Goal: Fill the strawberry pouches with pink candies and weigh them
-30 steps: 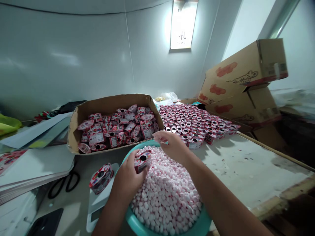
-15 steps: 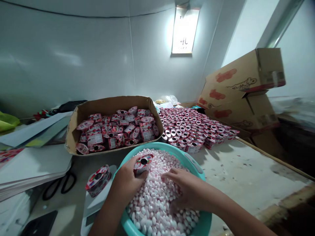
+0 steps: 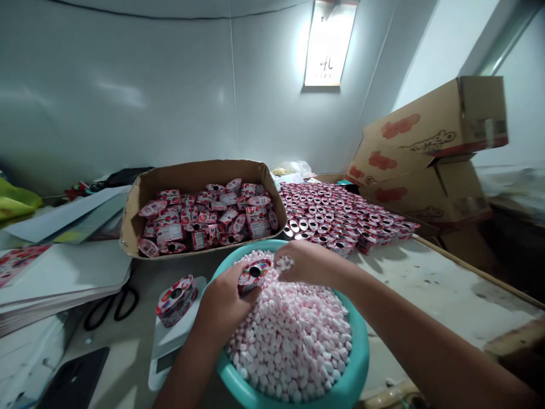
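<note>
Right hand above tabletop, wall beyond.

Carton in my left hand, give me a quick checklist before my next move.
1. Left hand gripping the small carton: ok.
2. Carton's hole facing up and uncovered: ok.
3. Right hand holding some pale pieces: ok.
4. Small carton over the teal basin: ok.
5. Scale free: not ok, a second carton sits on it.
6. Amount inside the held carton: cannot tell, the hole looks dark.
</note>
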{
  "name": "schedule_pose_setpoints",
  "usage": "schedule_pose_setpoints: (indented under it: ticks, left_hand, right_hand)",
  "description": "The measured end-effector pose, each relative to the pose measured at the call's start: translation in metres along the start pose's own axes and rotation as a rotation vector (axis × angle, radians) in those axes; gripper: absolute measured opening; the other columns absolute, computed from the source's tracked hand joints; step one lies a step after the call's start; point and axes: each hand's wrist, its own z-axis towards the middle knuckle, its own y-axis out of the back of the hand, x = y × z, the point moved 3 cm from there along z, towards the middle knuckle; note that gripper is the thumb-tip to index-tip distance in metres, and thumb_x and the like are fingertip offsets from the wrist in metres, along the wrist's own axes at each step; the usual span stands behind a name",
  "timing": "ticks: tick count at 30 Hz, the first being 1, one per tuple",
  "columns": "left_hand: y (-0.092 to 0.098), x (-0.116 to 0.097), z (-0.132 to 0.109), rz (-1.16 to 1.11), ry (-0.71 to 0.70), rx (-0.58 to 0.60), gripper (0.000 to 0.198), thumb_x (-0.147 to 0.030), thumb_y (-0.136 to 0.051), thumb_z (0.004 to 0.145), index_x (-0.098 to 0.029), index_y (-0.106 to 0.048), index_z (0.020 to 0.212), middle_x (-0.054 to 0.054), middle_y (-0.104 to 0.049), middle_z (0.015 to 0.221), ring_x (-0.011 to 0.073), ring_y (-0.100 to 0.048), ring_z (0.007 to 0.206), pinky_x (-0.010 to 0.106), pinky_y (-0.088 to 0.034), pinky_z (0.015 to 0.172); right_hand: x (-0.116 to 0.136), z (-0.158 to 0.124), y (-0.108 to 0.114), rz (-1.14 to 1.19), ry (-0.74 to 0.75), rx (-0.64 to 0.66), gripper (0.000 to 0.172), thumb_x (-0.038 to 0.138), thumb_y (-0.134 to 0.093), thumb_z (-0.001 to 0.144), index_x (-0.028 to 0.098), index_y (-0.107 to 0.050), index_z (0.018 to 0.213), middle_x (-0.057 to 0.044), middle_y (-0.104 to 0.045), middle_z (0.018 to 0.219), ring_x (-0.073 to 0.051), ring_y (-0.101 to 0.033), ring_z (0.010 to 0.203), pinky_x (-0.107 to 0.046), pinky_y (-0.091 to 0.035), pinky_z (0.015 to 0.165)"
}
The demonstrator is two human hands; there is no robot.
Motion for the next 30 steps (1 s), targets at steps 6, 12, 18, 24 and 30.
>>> schedule_pose_setpoints:
  ticks: [6,12,18,24,30]
  left_hand:
    - [-0.001,0.004,0.000,0.065,-0.032,0.023,0.047,-0.045,-0.061,0.089,-0.022,-0.061,0.129,0.011,-0.072,0.121,0.0311,-0.068,0.111,0.039,-0.054,0.089]
    - [-0.001,0.004,-0.001,0.093,0.005,0.050,0.049,-0.046,-0.059,0.090,-0.021,-0.059,0.132,0.011,-0.070,0.125,0.0297,-0.066,0.115,0.036,-0.051,0.093]
    - [-0.003,0.001,0.000,0.132,-0.006,0.083,0.045,-0.045,-0.056,0.093,-0.021,-0.059,0.130,0.011,-0.070,0.121,0.0329,-0.065,0.113,0.040,-0.050,0.088]
    - [-0.003,0.002,-0.001,0.065,-0.037,0.080,0.045,-0.050,-0.053,0.094,-0.022,-0.059,0.129,0.011,-0.070,0.122,0.0320,-0.065,0.113,0.040,-0.050,0.090]
    - [-0.005,0.002,0.000,0.074,0.008,0.091,0.045,-0.037,-0.059,0.092,-0.021,-0.058,0.134,0.011,-0.067,0.131,0.0310,-0.063,0.120,0.043,-0.049,0.099]
  right_hand:
    - [0.031,0.026,0.012,-0.037,0.054,0.098,0.029,0.025,-0.084,0.064,0.022,-0.077,0.093,0.000,-0.074,0.082,-0.015,-0.062,0.068,-0.024,-0.037,0.055]
    - [0.026,0.021,0.004,0.033,0.075,0.014,0.037,0.027,-0.082,0.066,0.020,-0.076,0.102,-0.003,-0.076,0.095,-0.017,-0.065,0.078,-0.023,-0.044,0.065]
    - [0.027,0.013,-0.005,0.246,0.166,-0.102,0.026,0.022,-0.075,0.073,0.022,-0.077,0.099,0.000,-0.076,0.096,-0.014,-0.066,0.080,-0.022,-0.046,0.068]
    - [0.029,0.007,-0.004,0.224,0.215,-0.105,0.024,0.012,-0.068,0.077,0.019,-0.075,0.099,-0.002,-0.077,0.098,-0.017,-0.068,0.087,-0.025,-0.049,0.076]
    - [0.031,-0.021,-0.004,0.084,0.248,-0.125,0.026,0.011,-0.063,0.081,0.020,-0.073,0.103,-0.005,-0.074,0.104,-0.018,-0.067,0.091,-0.029,-0.050,0.080]
